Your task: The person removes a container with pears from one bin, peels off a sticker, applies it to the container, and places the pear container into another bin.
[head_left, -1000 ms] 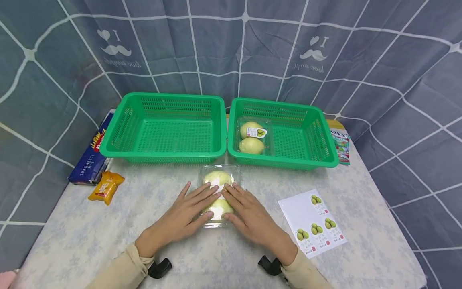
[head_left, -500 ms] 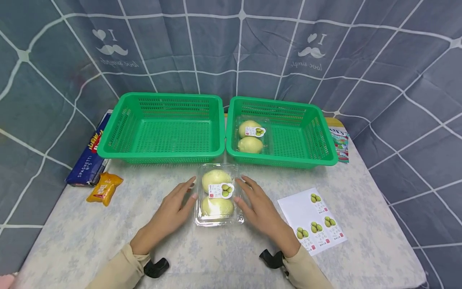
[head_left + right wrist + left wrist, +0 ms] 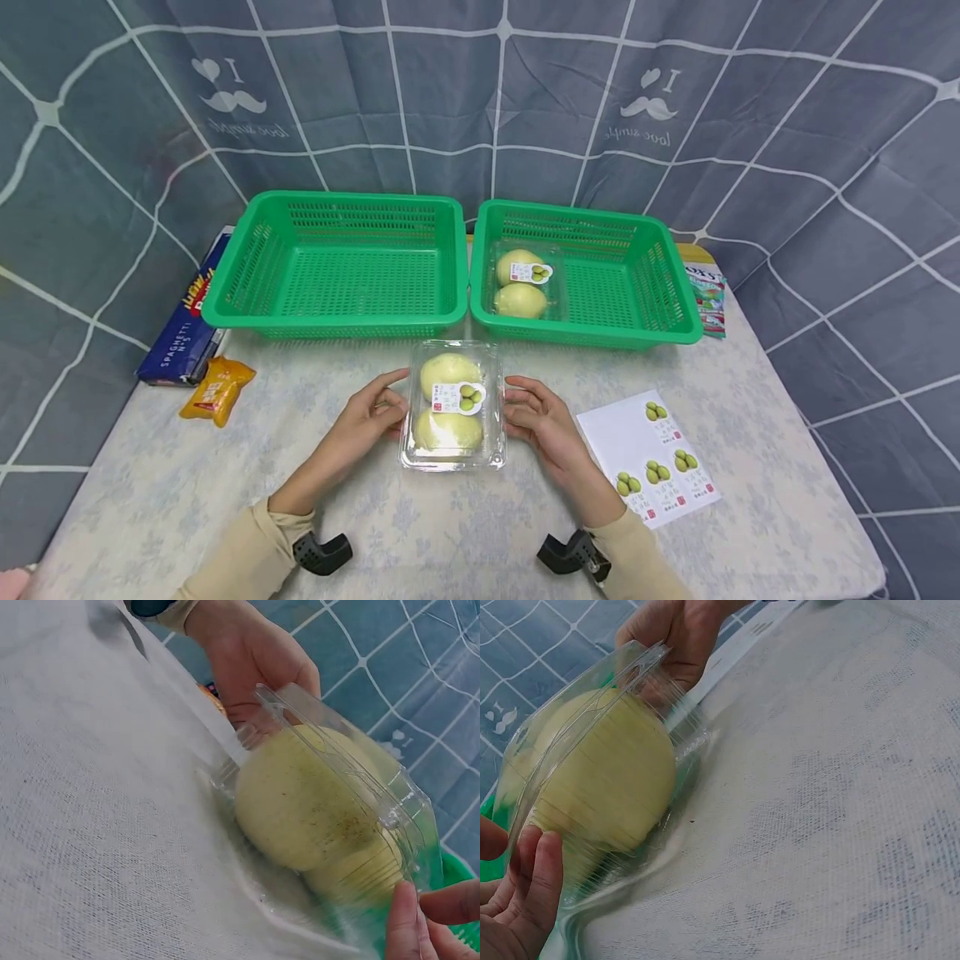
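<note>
We note the clear clamshell of two pears [image 3: 452,406] on the counter [image 3: 225,492] near the baskets, left hand [image 3: 367,417] and right hand [image 3: 536,421] fingers curled pinching its sides; thin slippery plastic may buckle or pop open.

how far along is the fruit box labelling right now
One labelled box already sits in the right basket. The box in hand wears its sticker, and the left hand and right hand grip its sides on the table. It is not in a basket yet. The left basket holds nothing.
</note>
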The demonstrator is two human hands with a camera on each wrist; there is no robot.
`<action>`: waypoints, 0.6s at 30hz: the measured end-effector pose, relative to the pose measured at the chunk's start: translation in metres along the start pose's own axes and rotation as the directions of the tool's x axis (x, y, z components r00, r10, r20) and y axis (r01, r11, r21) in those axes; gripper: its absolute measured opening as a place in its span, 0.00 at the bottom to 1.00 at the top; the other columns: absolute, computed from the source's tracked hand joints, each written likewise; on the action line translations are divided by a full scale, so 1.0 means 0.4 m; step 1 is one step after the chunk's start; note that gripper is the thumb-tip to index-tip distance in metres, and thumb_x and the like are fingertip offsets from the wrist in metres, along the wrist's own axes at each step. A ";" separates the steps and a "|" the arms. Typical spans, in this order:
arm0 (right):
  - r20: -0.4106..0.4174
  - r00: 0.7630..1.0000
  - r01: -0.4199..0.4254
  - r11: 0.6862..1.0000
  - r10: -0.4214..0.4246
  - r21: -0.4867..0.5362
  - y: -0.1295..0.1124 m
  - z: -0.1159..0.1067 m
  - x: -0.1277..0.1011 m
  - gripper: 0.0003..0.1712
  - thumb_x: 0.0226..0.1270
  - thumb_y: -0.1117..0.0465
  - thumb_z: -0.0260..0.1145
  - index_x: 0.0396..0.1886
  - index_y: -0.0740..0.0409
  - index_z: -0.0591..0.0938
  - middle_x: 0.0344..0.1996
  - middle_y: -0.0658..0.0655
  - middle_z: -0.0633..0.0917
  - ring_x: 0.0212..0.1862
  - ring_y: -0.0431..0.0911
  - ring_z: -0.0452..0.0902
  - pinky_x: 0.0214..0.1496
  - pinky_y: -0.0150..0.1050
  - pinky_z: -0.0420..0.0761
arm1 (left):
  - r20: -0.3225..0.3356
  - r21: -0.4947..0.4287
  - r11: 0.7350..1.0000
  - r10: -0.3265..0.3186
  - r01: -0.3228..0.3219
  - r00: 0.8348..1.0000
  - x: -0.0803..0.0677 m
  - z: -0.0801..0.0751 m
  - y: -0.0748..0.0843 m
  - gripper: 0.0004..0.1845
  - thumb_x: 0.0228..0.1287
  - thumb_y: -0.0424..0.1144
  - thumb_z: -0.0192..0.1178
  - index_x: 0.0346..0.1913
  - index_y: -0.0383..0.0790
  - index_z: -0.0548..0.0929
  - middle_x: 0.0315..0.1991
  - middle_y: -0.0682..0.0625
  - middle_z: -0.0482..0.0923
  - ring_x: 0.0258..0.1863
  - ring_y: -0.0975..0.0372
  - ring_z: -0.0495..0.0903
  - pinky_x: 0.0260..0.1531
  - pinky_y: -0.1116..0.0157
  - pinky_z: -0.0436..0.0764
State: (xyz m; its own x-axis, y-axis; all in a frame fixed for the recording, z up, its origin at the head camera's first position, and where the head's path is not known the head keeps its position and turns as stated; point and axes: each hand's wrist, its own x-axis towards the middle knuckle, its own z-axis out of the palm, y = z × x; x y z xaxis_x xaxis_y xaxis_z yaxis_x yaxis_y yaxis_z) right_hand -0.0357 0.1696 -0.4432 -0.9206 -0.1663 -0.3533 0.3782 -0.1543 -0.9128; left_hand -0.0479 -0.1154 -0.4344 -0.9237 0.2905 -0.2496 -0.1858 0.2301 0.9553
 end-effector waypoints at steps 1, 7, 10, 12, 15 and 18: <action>-0.002 1.000 -0.001 1.000 0.001 0.004 0.005 0.001 -0.001 0.32 0.69 0.73 0.59 0.73 0.63 0.66 0.47 0.48 0.80 0.46 0.37 0.80 0.46 0.32 0.85 | -0.004 0.002 1.000 -0.008 0.008 1.000 -0.001 0.001 0.001 0.30 0.74 0.30 0.52 0.76 0.36 0.61 0.41 0.43 0.78 0.32 0.66 0.82 0.36 0.67 0.86; -0.019 1.000 0.005 1.000 -0.005 0.022 0.011 0.004 -0.001 0.31 0.68 0.71 0.61 0.71 0.63 0.67 0.41 0.45 0.81 0.44 0.37 0.80 0.44 0.31 0.84 | -0.004 -0.013 1.000 -0.022 0.022 1.000 -0.003 0.002 0.004 0.30 0.74 0.30 0.51 0.76 0.35 0.61 0.41 0.44 0.78 0.32 0.66 0.82 0.36 0.67 0.86; -0.019 1.000 -0.005 1.000 0.006 0.029 0.009 0.004 0.000 0.31 0.69 0.72 0.61 0.71 0.63 0.67 0.40 0.44 0.81 0.43 0.37 0.80 0.44 0.31 0.84 | 0.003 -0.015 1.000 -0.027 0.027 1.000 -0.003 0.002 0.004 0.30 0.74 0.30 0.51 0.76 0.35 0.61 0.41 0.44 0.78 0.32 0.66 0.82 0.36 0.66 0.86; -0.017 1.000 -0.010 0.999 0.010 0.034 0.008 0.004 -0.001 0.31 0.69 0.72 0.60 0.71 0.63 0.67 0.39 0.44 0.82 0.43 0.37 0.80 0.44 0.31 0.84 | 0.001 -0.016 0.999 -0.031 0.031 1.000 -0.002 0.003 0.006 0.29 0.74 0.30 0.52 0.76 0.35 0.62 0.42 0.43 0.78 0.32 0.65 0.81 0.36 0.66 0.86; -0.018 1.000 -0.012 0.999 0.013 0.037 0.005 0.004 -0.003 0.31 0.69 0.71 0.61 0.71 0.63 0.66 0.39 0.44 0.81 0.42 0.37 0.80 0.43 0.30 0.84 | 0.007 -0.006 1.000 -0.028 0.028 1.000 0.000 0.002 0.010 0.30 0.74 0.30 0.52 0.76 0.35 0.61 0.43 0.42 0.78 0.33 0.66 0.81 0.36 0.66 0.86; -0.025 1.000 -0.010 0.999 0.011 0.034 0.003 0.004 -0.005 0.31 0.69 0.71 0.61 0.71 0.63 0.67 0.39 0.44 0.81 0.41 0.36 0.80 0.42 0.31 0.83 | 0.014 -0.001 1.000 -0.026 0.026 1.000 0.001 0.003 0.014 0.30 0.73 0.30 0.52 0.76 0.33 0.61 0.43 0.40 0.78 0.33 0.67 0.80 0.35 0.66 0.86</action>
State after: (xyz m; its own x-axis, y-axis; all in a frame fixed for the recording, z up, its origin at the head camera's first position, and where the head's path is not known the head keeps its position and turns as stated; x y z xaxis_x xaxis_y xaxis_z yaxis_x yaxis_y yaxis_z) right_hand -0.0331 0.1683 -0.4430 -0.9185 -0.1441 -0.3682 0.3906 -0.1858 -0.9016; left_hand -0.0490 -0.1128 -0.4294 -0.9140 0.2973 -0.2761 -0.2098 0.2362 0.9488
